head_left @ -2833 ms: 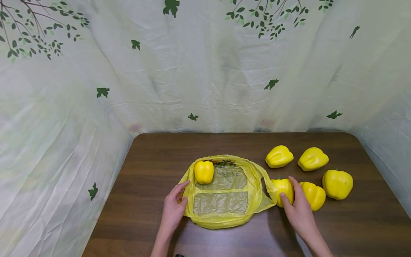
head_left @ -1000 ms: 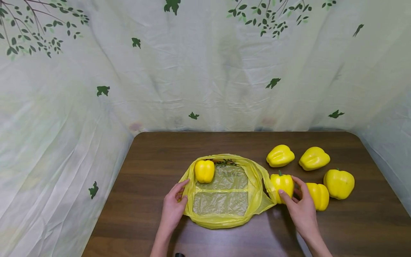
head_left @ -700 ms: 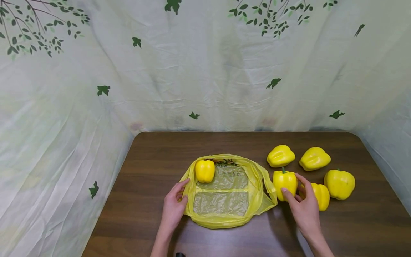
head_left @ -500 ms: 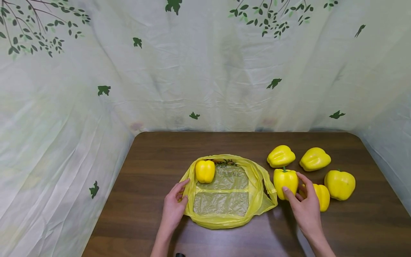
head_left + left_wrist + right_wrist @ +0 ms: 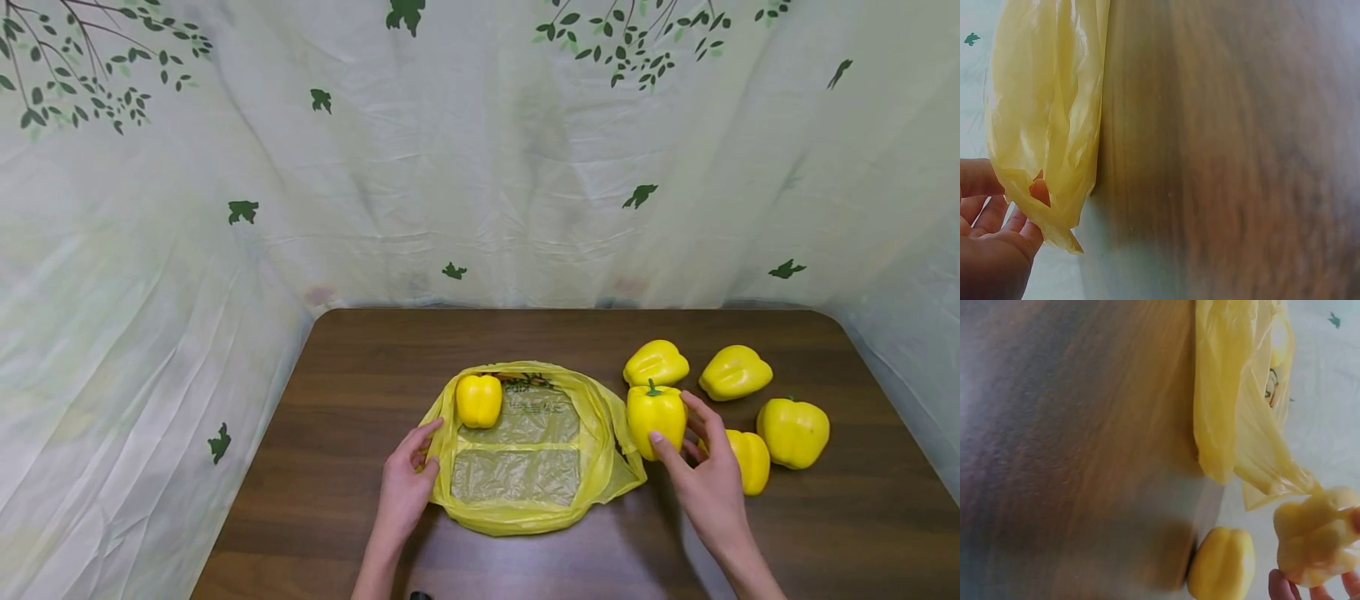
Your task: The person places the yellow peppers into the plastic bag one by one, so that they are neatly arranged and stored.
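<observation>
A yellow plastic bag (image 5: 517, 518) lies spread with its mouth facing up, one yellow bell pepper (image 5: 478, 401) inside at the far left. At the bag's left edge, my left hand (image 5: 405, 483) holds the plastic between thumb and fingers; in the left wrist view the bag's handle loop (image 5: 1054, 215) passes by the fingertips. My right hand (image 5: 705, 483) grips another yellow bell pepper (image 5: 656, 419), stem up, beside the bag's right handle. The right wrist view shows this held pepper (image 5: 1310, 540) raised off the table, its underside visible.
Several more yellow bell peppers lie on the right: two at the back (image 5: 656, 363) (image 5: 735, 372), one farther right (image 5: 792, 432), and one (image 5: 750, 461) partly behind my right hand. The brown wooden table (image 5: 337, 375) meets a leaf-patterned white curtain (image 5: 487, 167). A small black object (image 5: 420, 595) shows at the bottom edge.
My right hand has lifted the pepper from beside the bag's right handle. It first shifted right, then a little left and up toward the bag. My left hand and the bag stay nearly still.
</observation>
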### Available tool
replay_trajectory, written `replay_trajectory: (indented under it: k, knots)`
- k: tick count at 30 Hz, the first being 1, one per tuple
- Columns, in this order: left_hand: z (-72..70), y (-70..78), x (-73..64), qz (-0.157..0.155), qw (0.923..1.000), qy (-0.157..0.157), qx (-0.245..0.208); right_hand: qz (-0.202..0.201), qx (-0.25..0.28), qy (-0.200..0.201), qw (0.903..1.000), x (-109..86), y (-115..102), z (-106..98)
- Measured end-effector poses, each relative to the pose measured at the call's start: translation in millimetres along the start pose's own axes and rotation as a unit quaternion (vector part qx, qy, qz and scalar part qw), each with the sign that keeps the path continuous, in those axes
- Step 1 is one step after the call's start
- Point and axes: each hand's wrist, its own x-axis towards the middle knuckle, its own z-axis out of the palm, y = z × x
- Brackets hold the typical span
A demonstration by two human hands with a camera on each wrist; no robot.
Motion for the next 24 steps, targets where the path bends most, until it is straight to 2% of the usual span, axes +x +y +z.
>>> replay_trajectory:
  k: [4,9,15,24]
  knots:
    - [-0.2,0.1,-0.2,0.003,1.0000,0.004,0.002,-0.027,0.001,-0.014,0.9995,1.5,-3,2]
    - [0.3,-0.8,-0.6,0.010,0.9999,0.007,0.004,-0.062,0.026,-0.030,0.9973,2.9,-5,6]
    - [1.2,-1.4,0.4,0.022,0.9997,0.008,0.000,-0.076,0.041,-0.038,0.9955,4.9,-12,10]
    - [1.1,-1.3,0.9,0.012,0.9999,0.005,-0.002,-0.099,0.056,-0.045,0.9925,5.8,-24,16]
